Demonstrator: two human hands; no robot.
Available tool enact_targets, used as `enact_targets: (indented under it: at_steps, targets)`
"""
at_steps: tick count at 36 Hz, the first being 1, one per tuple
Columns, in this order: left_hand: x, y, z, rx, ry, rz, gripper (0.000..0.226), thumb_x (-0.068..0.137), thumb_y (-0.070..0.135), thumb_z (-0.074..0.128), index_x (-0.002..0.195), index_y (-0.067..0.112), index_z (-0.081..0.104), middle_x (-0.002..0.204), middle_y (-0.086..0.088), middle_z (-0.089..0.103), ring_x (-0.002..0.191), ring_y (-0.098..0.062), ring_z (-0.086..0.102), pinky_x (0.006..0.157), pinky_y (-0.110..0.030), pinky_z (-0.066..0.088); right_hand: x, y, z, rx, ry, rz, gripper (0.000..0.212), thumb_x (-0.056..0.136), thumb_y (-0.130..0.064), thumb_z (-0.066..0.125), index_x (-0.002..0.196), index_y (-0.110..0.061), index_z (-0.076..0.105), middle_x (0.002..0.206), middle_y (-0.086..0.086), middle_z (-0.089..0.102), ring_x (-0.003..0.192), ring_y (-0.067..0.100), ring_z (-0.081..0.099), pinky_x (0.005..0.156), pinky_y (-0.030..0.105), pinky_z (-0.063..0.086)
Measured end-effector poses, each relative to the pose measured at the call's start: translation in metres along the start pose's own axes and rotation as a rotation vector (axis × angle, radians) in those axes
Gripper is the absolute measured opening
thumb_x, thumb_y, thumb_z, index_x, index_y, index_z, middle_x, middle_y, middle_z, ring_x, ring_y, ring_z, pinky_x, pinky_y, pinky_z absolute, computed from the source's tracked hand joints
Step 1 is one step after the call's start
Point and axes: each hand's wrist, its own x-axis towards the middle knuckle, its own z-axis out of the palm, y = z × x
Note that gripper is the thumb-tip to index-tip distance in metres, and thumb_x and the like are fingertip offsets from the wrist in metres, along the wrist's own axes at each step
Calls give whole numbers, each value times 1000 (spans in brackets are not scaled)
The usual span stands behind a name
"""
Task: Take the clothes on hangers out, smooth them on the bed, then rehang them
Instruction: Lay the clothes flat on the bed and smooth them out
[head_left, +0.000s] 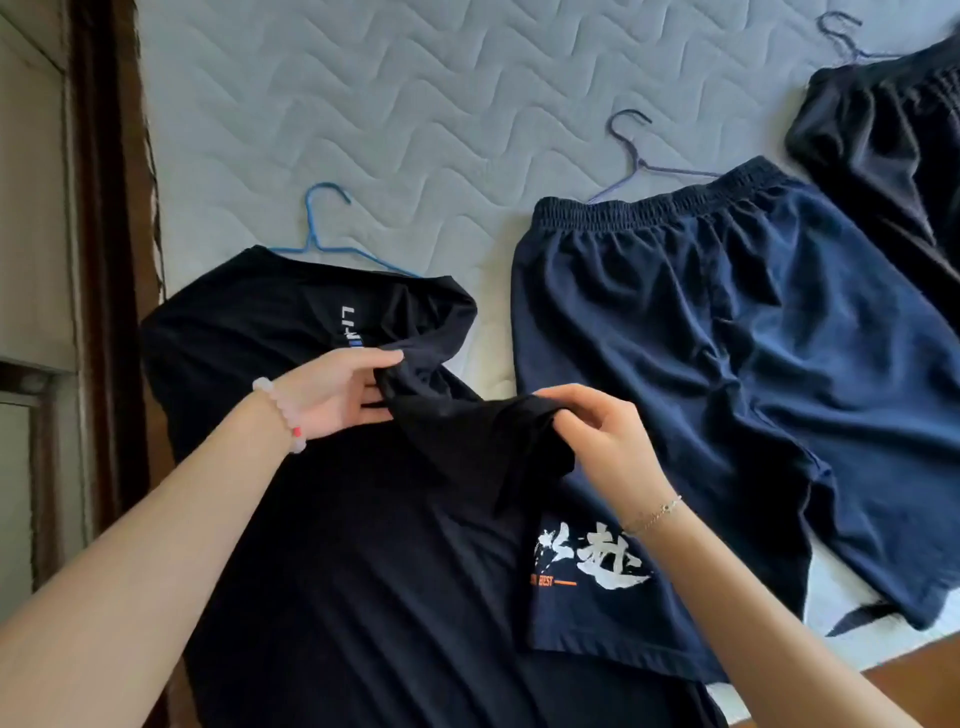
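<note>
Both hands are on the black T-shirt (337, 545), which lies flat on the mattress (415, 104) and fills the seven o'clock part of my view. My left hand (337, 395) has its thumb on top and its fingers curled underneath, gripping a bunched fold of cloth up by the shoulder. My right hand (597, 441) is at three o'clock of the left. Thumb and fingertips pinch the hem of the sleeve (467, 441), and the other fingers are loosely bent. The sleeve is lifted between my two hands, and its outer end hangs over the near edge of the navy shorts (727, 364). The shorts are spread out at three o'clock of the shirt, waistband toward twelve. A white and orange print shows on the leg just below my right wrist. A blue hanger (322, 228) pokes its hook out at twelve o'clock of the shirt, with its wire running in under the collar. A dark hanger (636, 156) shows at the shorts' waistband, hook pointing to twelve. Another dark garment (883, 156) lies out at two o'clock with a third hanger (841, 36) above it. There is a bead bracelet (283, 415) on my left wrist and a thin chain (654, 514) on my right. A dark wooden frame (104, 208) runs along the mattress at nine o'clock.
</note>
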Motion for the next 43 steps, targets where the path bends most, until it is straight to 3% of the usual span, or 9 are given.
enact_targets:
  at_steps: [4, 10, 16, 21, 26, 31, 33, 37, 43]
  targets:
    - [22, 51, 44, -135, 51, 168, 16, 95, 16, 46, 88, 15, 60, 78, 2, 69, 70, -6, 67, 62, -15, 55, 39, -5, -32, 360, 118, 177, 35, 95, 1, 44, 82, -18, 70, 68, -3, 68, 62, 7, 60, 58, 18, 49]
    - [66, 83, 93, -146, -53, 259, 33, 94, 5, 49, 125, 16, 44, 117, -5, 60, 103, -21, 63, 83, -39, 56, 79, 40, -78, 607, 464, 530, 26, 99, -11, 45, 75, -16, 55, 73, 2, 54, 66, 16, 52, 66, 29, 46]
    - [98, 69, 38, 878, 646, 495, 36, 88, 0, 40, 111, 17, 60, 114, -6, 62, 107, -23, 58, 88, -28, 44, 81, 73, -90, 539, 461, 536, 17, 95, -18, 53, 108, -15, 64, 115, 7, 59, 100, 21, 58, 69, 31, 51]
    - [105, 62, -11, 1684, 575, 372, 42, 90, 13, 52, 132, 21, 47, 138, -6, 44, 126, -31, 40, 103, -43, 37, 81, 76, -79, 378, 396, 417, 31, 92, -15, 64, 123, -16, 61, 102, 0, 65, 94, 12, 60, 70, 23, 47]
    - [112, 78, -12, 1848, 618, 417, 21, 95, 27, 46, 114, 23, 54, 124, -3, 55, 118, -27, 45, 97, -41, 32, 88, 83, -77, 361, 463, 404, 22, 92, -15, 65, 114, -17, 62, 84, -8, 61, 76, 5, 57, 65, 21, 47]
    - [126, 102, -23, 1921, 512, 372, 21, 97, 22, 44, 108, 9, 56, 119, -17, 57, 115, -34, 48, 88, -42, 40, 94, 85, -80, 370, 507, 391, 22, 93, -14, 63, 115, -12, 66, 93, 3, 66, 90, 17, 61, 67, 24, 49]
    - [130, 119, -31, 1841, 610, 409, 24, 97, 19, 43, 110, 2, 54, 117, -27, 55, 112, -42, 49, 87, -45, 41, 97, 88, -83, 342, 504, 390, 7, 94, -13, 62, 96, -13, 69, 83, 0, 64, 77, 13, 60, 61, 22, 52]
    - [137, 158, -41, 1702, 741, 486, 20, 96, 10, 43, 109, -4, 49, 112, -33, 52, 103, -49, 51, 83, -49, 42, 98, 88, -87, 313, 530, 365, 24, 94, -12, 61, 73, -23, 62, 74, -2, 60, 67, 11, 56, 43, 7, 50]
    - [152, 157, -22, 1639, 717, 434, 20, 95, 3, 37, 112, -3, 46, 119, -27, 47, 104, -42, 54, 86, -44, 43, 99, 97, -94, 270, 581, 387, 12, 97, -18, 59, 86, -15, 64, 79, -1, 60, 78, 13, 56, 62, 23, 49]
